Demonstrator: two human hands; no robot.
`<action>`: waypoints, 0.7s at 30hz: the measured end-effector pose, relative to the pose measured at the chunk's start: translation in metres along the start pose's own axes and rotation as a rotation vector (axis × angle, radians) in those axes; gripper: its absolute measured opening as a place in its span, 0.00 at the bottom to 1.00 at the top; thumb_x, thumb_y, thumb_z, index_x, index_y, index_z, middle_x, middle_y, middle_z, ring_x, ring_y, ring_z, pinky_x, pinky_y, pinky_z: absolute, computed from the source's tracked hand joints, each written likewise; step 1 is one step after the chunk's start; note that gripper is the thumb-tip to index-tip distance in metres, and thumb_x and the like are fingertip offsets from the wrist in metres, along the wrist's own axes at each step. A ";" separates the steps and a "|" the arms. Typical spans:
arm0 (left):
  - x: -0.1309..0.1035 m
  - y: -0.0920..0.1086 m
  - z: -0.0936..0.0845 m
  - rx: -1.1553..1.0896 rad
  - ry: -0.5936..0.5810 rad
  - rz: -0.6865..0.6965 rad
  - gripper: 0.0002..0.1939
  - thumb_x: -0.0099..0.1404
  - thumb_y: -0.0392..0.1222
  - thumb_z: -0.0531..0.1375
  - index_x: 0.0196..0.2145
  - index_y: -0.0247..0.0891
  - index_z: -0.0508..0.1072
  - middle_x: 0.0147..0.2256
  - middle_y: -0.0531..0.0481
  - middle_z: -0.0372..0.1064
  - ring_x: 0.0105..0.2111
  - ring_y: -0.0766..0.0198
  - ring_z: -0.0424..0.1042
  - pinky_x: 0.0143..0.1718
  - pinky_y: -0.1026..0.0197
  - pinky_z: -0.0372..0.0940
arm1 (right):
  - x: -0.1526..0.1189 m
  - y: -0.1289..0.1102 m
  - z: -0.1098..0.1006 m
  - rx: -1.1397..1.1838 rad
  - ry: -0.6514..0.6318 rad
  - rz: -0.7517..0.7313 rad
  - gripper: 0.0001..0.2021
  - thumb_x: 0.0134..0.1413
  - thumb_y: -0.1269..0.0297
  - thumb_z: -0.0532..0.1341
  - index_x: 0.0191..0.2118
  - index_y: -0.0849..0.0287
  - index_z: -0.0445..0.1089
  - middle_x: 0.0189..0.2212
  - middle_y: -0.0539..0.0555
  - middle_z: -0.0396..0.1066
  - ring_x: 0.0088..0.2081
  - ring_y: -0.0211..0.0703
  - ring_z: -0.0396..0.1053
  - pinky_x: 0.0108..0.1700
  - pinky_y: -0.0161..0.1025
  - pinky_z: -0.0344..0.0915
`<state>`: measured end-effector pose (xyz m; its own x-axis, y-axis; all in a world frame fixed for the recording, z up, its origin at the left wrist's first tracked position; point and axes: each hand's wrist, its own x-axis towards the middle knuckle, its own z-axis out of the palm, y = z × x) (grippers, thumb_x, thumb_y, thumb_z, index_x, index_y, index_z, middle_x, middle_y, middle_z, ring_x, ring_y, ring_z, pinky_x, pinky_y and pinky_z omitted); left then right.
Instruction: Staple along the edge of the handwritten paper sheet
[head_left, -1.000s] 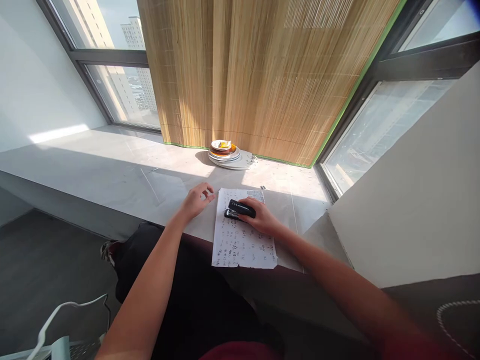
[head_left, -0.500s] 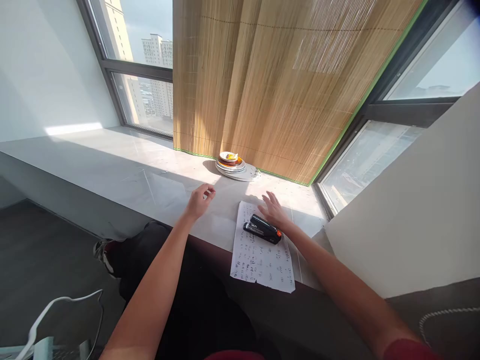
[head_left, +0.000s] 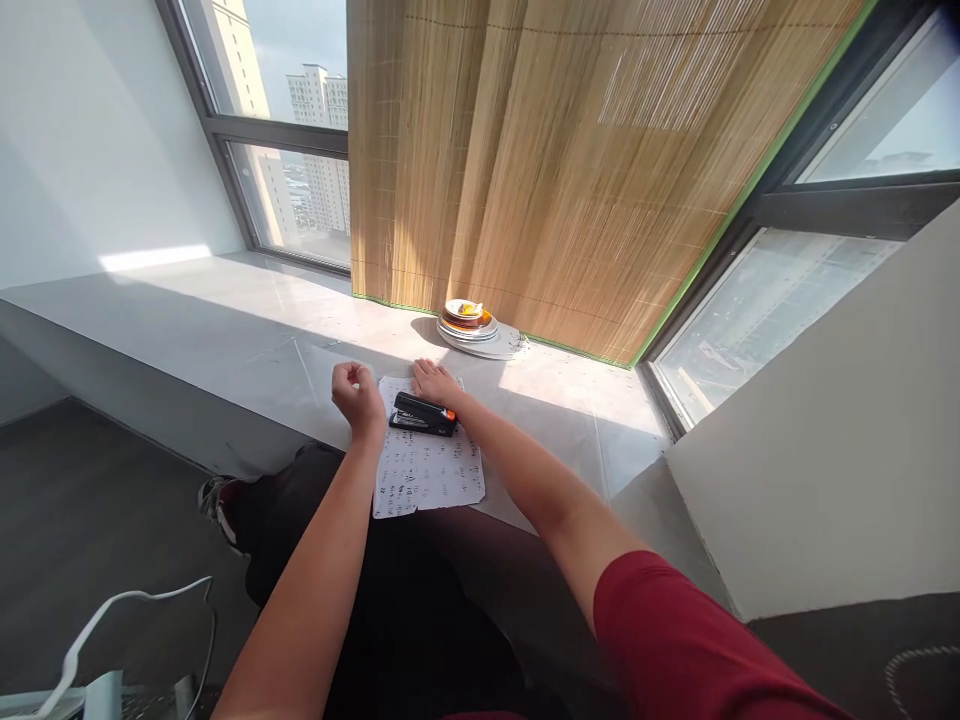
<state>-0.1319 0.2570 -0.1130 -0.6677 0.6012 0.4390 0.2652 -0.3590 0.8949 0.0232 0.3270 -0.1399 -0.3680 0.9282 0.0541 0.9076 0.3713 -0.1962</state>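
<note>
Surface: grey window ledge [head_left: 225, 330], bamboo blind [head_left: 570, 170] behind.
Left hand: left hand [head_left: 358, 397] curled into a loose fist at the paper's left edge, now closer in.
Paper: one printed sheet [head_left: 427, 468], slid leftward since earlier.
Stapler: one black stapler [head_left: 422, 414] (orange tip) lying on the sheet.
Right hand: right hand [head_left: 435, 381] flat, fingers together, touching the stapler's far side.
Plates: one stack of plates [head_left: 472, 325] beyond.

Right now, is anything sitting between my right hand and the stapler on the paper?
Nothing visible. The right hand lies on the printed sheet just behind the black stapler, about touching it. The left hand hovers curled at the sheet's left edge.
</note>
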 end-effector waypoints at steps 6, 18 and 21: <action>0.005 -0.006 0.000 -0.031 -0.020 -0.045 0.07 0.66 0.31 0.56 0.31 0.40 0.67 0.31 0.53 0.65 0.33 0.58 0.66 0.35 0.60 0.59 | 0.000 0.003 0.007 0.041 0.030 -0.050 0.33 0.75 0.60 0.47 0.78 0.67 0.45 0.80 0.62 0.36 0.80 0.52 0.34 0.78 0.55 0.40; -0.035 -0.015 0.018 0.117 -1.125 0.466 0.14 0.66 0.32 0.54 0.44 0.40 0.77 0.50 0.44 0.75 0.53 0.52 0.74 0.59 0.51 0.67 | -0.093 0.117 -0.012 0.123 0.143 0.119 0.32 0.69 0.64 0.52 0.75 0.69 0.56 0.76 0.69 0.50 0.78 0.62 0.44 0.76 0.61 0.47; -0.043 -0.023 0.018 0.184 -1.361 0.536 0.17 0.71 0.39 0.58 0.55 0.39 0.77 0.62 0.41 0.70 0.65 0.48 0.67 0.68 0.45 0.59 | -0.096 0.121 -0.019 0.187 0.232 0.126 0.30 0.66 0.64 0.55 0.72 0.65 0.62 0.73 0.67 0.59 0.76 0.59 0.53 0.75 0.57 0.54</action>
<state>-0.0965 0.2520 -0.1512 0.6621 0.6593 0.3564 0.4161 -0.7189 0.5568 0.1727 0.2831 -0.1505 -0.1799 0.9551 0.2356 0.8823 0.2626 -0.3908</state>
